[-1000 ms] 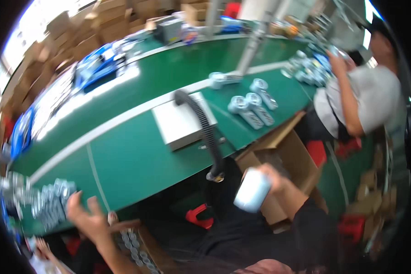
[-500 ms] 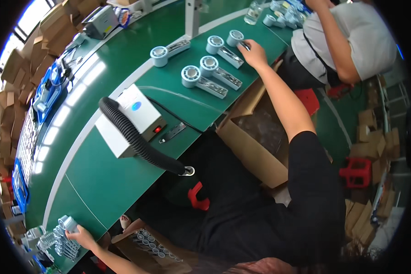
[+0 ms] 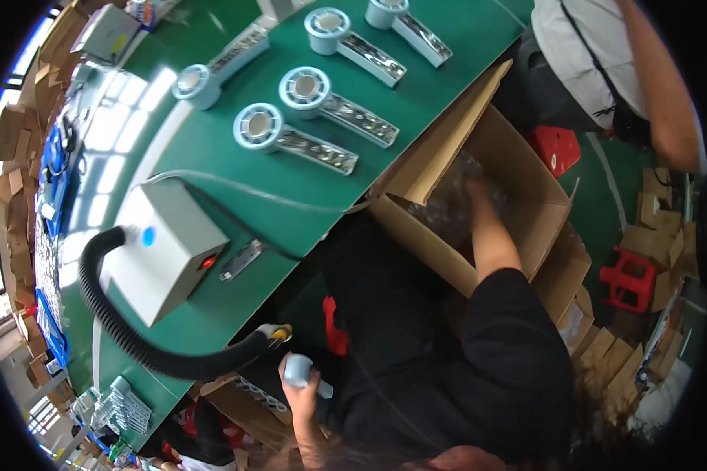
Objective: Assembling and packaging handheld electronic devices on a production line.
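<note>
Near my lap, my left hand (image 3: 300, 399) is closed around a pale blue round-headed part (image 3: 297, 370) with a short straight handle, holding it just off the table's front edge. My right arm reaches down into an open cardboard box (image 3: 426, 242). Inside, my right hand (image 3: 476, 188) is among clear plastic bags (image 3: 452, 206); its fingers are hidden. Several similar parts lie on the green table (image 3: 212, 149), their handles showing shiny insets. The nearest is a round-headed part (image 3: 259, 127); another round-headed part (image 3: 199, 85) sits apart to the left.
A white box-shaped machine (image 3: 161, 235) stands on the table, with a black corrugated hose (image 3: 126, 330) curving past the front edge. More pale blue parts (image 3: 122, 407) are piled at the lower left. At the upper right sits a co-worker (image 3: 581, 55). Red stools (image 3: 628, 279) stand on the floor.
My left hand has come from the lower-left pile toward my lap with a part in it. My right hand has left the far part on the table and gone into the box. The view has shifted.
</note>
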Demonstrator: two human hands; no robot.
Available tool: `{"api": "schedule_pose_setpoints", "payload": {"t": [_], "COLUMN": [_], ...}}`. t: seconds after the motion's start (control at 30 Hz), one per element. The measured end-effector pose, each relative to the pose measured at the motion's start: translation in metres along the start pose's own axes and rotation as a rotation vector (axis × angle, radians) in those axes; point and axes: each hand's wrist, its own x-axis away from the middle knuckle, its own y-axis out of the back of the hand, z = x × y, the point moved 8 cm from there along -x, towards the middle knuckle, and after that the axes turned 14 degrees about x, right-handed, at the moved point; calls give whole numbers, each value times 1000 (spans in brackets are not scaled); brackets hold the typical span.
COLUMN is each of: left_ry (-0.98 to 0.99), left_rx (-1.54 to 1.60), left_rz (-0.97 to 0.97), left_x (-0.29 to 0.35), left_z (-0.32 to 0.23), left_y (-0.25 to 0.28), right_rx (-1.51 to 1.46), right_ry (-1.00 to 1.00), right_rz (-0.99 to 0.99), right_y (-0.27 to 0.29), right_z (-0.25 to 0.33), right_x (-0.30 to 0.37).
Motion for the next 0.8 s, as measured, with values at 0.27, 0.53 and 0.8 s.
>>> {"api": "schedule_pose_setpoints", "payload": {"t": [0.27, 0.53, 0.8], "left_ry": [34, 99, 126], "left_rx": [119, 134, 715], "left_rz": [-78, -14, -244], "left_x": [-48, -49, -84], "left_z": [15, 19, -2], "left_y": [-59, -70, -52], "right_rx": [1056, 748, 166], "right_ry": [426, -145, -199], "right_rz": [465, 475, 414], "right_y": [-67, -2, 24], "right_z": [-202, -210, -125], "right_x": [34, 70, 99]}}
